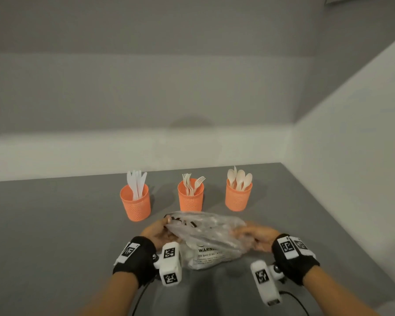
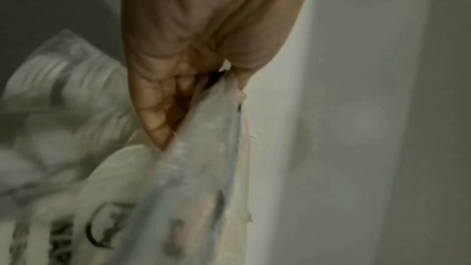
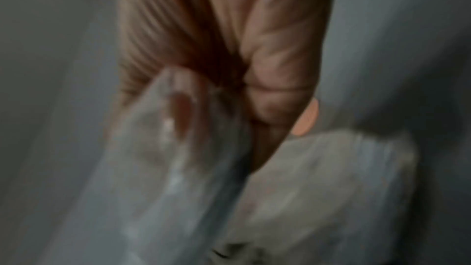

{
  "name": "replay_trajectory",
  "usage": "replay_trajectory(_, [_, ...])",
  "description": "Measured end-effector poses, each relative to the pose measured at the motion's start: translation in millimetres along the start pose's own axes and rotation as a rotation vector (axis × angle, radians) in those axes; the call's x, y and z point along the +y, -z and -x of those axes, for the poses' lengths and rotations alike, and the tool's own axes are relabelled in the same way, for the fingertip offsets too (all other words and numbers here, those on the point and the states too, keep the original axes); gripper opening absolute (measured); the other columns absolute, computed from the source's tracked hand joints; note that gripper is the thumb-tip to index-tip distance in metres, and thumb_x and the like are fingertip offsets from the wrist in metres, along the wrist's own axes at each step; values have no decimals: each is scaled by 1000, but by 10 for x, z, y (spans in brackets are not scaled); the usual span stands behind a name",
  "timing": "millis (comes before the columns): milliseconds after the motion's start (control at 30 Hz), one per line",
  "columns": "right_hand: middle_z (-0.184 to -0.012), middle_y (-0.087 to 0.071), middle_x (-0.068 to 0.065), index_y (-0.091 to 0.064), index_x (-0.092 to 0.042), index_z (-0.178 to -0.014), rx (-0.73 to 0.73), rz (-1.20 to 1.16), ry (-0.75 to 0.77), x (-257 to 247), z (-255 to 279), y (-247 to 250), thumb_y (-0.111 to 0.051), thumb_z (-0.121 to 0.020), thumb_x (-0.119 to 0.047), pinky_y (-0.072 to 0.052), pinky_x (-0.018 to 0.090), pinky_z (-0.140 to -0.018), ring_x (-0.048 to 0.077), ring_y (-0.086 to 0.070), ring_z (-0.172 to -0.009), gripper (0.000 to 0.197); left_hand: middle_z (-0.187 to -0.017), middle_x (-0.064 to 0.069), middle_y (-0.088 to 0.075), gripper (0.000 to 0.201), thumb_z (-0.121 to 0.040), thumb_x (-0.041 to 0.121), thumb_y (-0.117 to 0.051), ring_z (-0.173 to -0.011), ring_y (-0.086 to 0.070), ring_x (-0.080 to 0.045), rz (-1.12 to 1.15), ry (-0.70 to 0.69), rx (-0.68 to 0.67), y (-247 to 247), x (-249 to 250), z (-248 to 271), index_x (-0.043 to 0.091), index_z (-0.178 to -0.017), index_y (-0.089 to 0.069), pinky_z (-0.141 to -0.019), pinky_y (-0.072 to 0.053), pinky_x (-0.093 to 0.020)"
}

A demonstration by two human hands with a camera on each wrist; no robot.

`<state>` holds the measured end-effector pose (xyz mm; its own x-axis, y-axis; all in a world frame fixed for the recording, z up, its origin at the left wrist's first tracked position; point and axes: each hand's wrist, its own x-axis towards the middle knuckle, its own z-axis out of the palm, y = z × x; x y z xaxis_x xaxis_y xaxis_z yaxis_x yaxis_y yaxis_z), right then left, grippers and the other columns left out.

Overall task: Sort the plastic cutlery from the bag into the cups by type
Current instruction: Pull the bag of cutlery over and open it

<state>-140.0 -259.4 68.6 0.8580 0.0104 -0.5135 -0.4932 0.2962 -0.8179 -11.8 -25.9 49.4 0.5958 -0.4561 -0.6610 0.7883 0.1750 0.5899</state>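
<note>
On the grey tabletop (image 1: 55, 224), three orange mesh cups (image 1: 135, 202) hold knives, forks and spoons apart, while the left hand (image 1: 156, 231) and right hand (image 1: 258, 239) pinch the clear plastic bag (image 1: 205, 238), seemingly emptied, by its opposite edges.

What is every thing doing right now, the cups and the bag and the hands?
Left cup: upright, holds white knives.
Middle cup: upright, holds forks.
Right cup: upright, holds spoons.
Plastic bag: crumpled, held at both sides; contents unclear.
Left hand: grips the bag's edge.
Right hand: grips the bag's other side.
Table: bears the cups.
</note>
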Motion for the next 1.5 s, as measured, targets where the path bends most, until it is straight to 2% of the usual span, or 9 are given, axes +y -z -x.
replay_trajectory(133, [-51, -67, -6, -64, -8, -81, -39, 339, -159, 98, 65, -23, -56, -87, 2, -45, 11, -40, 1, -60, -42, 14, -56, -12, -60, 25, -97, 14, -38, -46, -57, -23, 87, 29, 5, -29, -171, -196, 1, -87, -56, -46, -50, -28])
replay_trajectory(300, [-83, -72, 18, -67, 2, -85, 88, -254, -9, 99, -87, 180, -67, -59, -10, -59, 31, -58, 25, -71, -68, 29, -80, -3, -62, 33, -93, 42, -48, -64, -58, -14, -448, -102, 1, -49, -192, -121, 11, -94, -57, -57, -47, -24])
replay_trajectory(433, [-79, -72, 22, -71, 3, -70, 108, -574, 111, 64, -119, 95, -71, -50, -8, -59, 43, -55, 32, -72, -68, 23, -109, 8, -49, 50, -81, 38, -67, -98, -53, -12, -1038, -509, -38, -64, -210, 7, 24, -117, -35, -77, -45, -19])
replay_trajectory(600, [-81, -68, 14, -67, -8, -94, 298, -457, -10, 214, -298, 81, -70, -64, -29, -59, 35, -65, 27, -67, -68, 37, -76, 6, -47, 16, -89, 26, -60, -80, -48, -18, -1331, -868, 172, -36, -271, -69, 16, -81, -49, -66, -30, -22])
replay_trajectory(700, [-108, -70, 18, -71, -6, -107, 188, -328, -36, 295, -243, 98, -52, -81, -53, -55, 46, -84, 32, -69, -95, 57, -61, -1, -50, 38, -96, 26, -46, -74, -49, -22, -1077, -728, 305, -62, -245, -150, 15, -59, -46, -66, -38, -31])
replay_trajectory(833, [-121, -64, 9, -59, -14, -117, 193, 55, 62, 238, -26, -56, -59, -58, -78, -53, 35, -82, 23, -64, -108, 87, -119, -28, -59, 50, -101, 30, -29, -111, -55, -36, -808, -430, 400, -146, -284, -211, -8, -107, -62, -96, -38, -36])
replay_trajectory(967, [-128, -55, 7, -45, -11, -126, 650, 759, 257, 290, -89, -96, -67, -78, -51, -41, 27, -91, 22, -53, -116, 67, -119, -19, -54, 44, -99, 35, -31, -101, -57, -33, -1110, -677, 477, -243, -318, -126, -1, -109, -53, -85, -42, -35])
replay_trajectory(1133, [-99, -66, 9, -41, -14, -121, 696, 950, 367, 476, -204, -83, -48, -94, -19, -46, 33, -78, 31, -63, -97, 28, -119, -11, -48, 18, -89, 24, -50, -78, -59, -23, -1521, -1136, 243, -5, -555, -44, 19, -106, -43, -60, -44, -25])
replay_trajectory(1500, [-112, -61, 20, -46, -23, -86, 639, 1460, 750, 482, -233, -142, -67, -56, 10, -55, 39, -71, 34, -66, -92, 49, -122, -4, -45, 45, -84, 28, -58, -108, -54, -25, -1458, -684, 382, -56, -527, 13, 17, -125, -43, -93, -45, -33])
